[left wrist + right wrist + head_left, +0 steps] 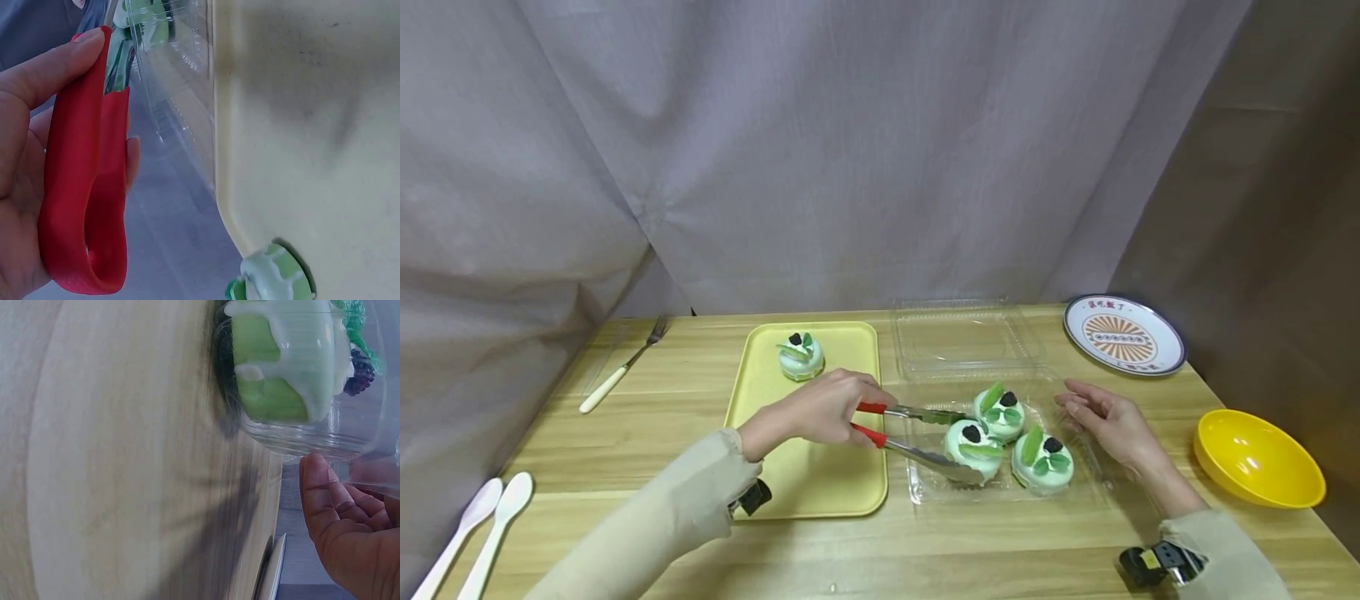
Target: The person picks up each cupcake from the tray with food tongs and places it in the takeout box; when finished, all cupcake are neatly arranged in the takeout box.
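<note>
My left hand grips a pair of tongs by their red handles. The tongs' metal arms reach into a clear plastic container, one on either side of the front-left green cake. Two more green cakes, a back one and a right one, sit close by inside it; each bears a dark berry and green leaves. At the container's right side, my right hand holds the edge, a fingertip against the clear wall beside a cake.
One similar cake stands on a yellow tray at left. Behind the container lies its clear lid. A patterned plate and a yellow bowl are at right. A fork and two white spoons lie far left.
</note>
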A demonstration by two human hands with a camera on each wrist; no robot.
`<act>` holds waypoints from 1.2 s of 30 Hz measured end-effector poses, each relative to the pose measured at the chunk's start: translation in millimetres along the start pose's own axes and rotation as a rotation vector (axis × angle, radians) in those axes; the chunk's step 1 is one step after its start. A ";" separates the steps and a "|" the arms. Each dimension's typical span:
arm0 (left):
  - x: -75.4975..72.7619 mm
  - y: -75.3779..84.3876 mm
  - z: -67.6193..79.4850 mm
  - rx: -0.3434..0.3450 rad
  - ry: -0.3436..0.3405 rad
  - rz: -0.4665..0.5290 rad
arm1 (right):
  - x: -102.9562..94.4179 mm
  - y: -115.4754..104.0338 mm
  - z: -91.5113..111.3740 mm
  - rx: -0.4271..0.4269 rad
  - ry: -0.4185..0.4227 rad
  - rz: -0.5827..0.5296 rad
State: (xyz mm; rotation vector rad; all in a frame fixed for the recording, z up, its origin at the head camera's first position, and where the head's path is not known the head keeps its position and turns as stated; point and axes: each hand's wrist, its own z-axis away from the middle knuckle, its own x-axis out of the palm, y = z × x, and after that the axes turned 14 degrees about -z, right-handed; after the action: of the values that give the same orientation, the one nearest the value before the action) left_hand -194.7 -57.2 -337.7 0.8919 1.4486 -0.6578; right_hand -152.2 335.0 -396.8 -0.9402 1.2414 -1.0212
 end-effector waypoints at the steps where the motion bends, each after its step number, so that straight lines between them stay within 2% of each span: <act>1: 0.5 0.6 -2.3 0.002 -0.015 -0.001 | 0.0 0.1 0.0 -0.001 0.000 -0.002; 6: -0.1 4.5 -11.2 0.002 -0.068 -0.018 | 0.4 0.2 0.6 -0.005 0.001 -0.008; 17: -1.4 12.5 -22.5 0.008 -0.127 -0.065 | 0.0 -2.1 1.1 -0.002 0.000 0.018; 31: -3.4 12.5 -22.3 -0.005 -0.144 -0.015 | 0.7 -1.3 -0.1 -0.013 -0.006 -0.012; 36: -8.2 4.7 -15.6 0.008 -0.104 0.057 | 1.3 -1.8 0.2 -0.015 -0.003 -0.025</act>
State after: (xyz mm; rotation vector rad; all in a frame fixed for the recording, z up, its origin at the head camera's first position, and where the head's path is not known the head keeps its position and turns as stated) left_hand -199.7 -42.9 -327.7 0.8895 1.3237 -0.6584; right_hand -152.2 333.2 -395.4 -0.9700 1.2393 -1.0311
